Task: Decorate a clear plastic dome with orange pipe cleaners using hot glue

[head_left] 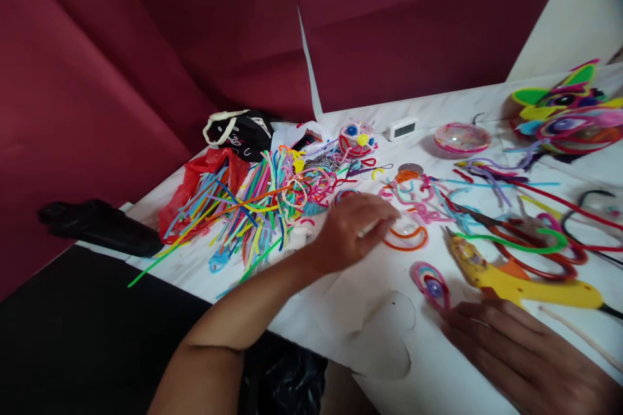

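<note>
My left hand reaches across the white table, its fingers closed on the edge of a clear plastic dome rimmed with orange pipe cleaner. My right hand lies flat on the table at the lower right, fingers apart, holding nothing. Its fingertips are close to a small pink coiled eye piece. A yellow glue gun lies just above my right hand.
A heap of coloured pipe cleaners spills from a red bag at the left. Scissors with red handles, a white digital clock, a pink-rimmed dome, a colourful pipe-cleaner figure and a black bag surround them.
</note>
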The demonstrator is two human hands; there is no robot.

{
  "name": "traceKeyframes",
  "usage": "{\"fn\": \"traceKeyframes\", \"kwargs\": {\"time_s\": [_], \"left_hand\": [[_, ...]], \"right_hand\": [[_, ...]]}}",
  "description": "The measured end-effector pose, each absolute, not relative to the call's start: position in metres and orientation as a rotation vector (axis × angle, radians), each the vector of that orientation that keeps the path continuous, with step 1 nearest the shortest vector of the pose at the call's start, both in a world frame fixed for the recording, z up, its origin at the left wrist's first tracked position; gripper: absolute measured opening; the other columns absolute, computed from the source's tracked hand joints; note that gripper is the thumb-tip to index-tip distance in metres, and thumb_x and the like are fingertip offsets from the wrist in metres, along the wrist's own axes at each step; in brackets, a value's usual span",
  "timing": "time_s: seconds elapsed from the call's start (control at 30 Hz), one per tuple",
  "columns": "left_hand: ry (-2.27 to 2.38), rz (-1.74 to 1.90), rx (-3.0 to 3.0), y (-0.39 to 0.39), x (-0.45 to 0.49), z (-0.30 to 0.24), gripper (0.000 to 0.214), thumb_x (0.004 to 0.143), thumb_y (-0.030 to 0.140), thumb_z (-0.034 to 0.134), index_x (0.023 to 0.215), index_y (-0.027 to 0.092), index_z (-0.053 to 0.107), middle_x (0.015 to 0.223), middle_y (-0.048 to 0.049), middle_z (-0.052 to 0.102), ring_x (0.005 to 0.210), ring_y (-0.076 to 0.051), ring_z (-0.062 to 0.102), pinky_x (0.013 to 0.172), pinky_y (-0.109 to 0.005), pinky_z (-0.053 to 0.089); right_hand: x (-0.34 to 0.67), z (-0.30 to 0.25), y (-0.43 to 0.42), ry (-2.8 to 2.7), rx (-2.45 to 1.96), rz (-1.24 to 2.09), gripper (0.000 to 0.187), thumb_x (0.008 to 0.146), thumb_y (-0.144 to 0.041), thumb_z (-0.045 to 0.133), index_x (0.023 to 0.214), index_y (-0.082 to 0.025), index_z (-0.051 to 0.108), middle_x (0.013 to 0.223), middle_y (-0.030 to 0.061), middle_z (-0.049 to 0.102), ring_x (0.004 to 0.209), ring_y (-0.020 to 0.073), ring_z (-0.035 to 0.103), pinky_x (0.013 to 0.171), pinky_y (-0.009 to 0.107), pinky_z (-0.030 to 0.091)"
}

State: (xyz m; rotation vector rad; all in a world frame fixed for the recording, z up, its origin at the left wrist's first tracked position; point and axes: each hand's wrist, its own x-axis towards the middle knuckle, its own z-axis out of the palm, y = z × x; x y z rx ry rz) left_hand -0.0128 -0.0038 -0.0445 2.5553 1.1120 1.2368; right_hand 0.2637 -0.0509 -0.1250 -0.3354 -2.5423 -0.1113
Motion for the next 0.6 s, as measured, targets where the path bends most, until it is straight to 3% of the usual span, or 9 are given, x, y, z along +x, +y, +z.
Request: {"fn": "traceKeyframes", "kwargs": {"time_s": [0.17,0.37,0.5,0.6], "left_hand": [[1.489,1.382,2.359,-0.006,-0.054,-0.007,0.017,0.087,0.026,0.054,0.094,0.017,0.066,0.093,-0.0038,0.07,0.091,-0.015,0.064,0.084,-0.029,0.05],[1.655,1.249,2.181,-0.04,-0.07,-0.021,0.016,0.085,0.025,0.056,0.095,0.017,0.066,0.092,-0.0054,0.07,0.085,-0.014,0.065,0.079,-0.028,0.051],[1.433,0.955,2.411,-0.078,-0.048,-0.051,0.019,0.083,0.025,0.058,0.099,0.018,0.064,0.096,-0.0063,0.069,0.096,-0.017,0.062,0.088,-0.033,0.049],[1.248,0.791,2.569,-0.103,-0.027,-0.074,0.036,0.078,0.039,0.063,0.107,0.018,0.061,0.11,-0.0119,0.064,0.108,-0.022,0.056,0.093,-0.039,0.046]], "right_hand": [[0.261,-0.124,-0.048,-2.533,-0.247,-0.283,0.038,0.091,-0.008,0.035,0.118,-0.017,0.059,0.107,0.0045,0.068,0.104,0.0199,0.058,0.101,0.041,0.035],[0.255,-0.115,-0.053,-2.488,-0.357,-0.264,0.038,0.092,-0.007,0.029,0.103,-0.016,0.064,0.098,0.0061,0.069,0.1,0.021,0.058,0.096,0.043,0.035],[0.254,-0.107,-0.05,-2.496,-0.288,-0.271,0.035,0.092,-0.008,0.031,0.1,-0.015,0.064,0.093,0.0058,0.07,0.095,0.0197,0.059,0.093,0.041,0.037],[0.255,-0.102,-0.047,-2.499,-0.28,-0.313,0.034,0.093,-0.009,0.031,0.098,-0.015,0.064,0.09,0.0061,0.07,0.091,0.0196,0.06,0.088,0.039,0.039]]}}
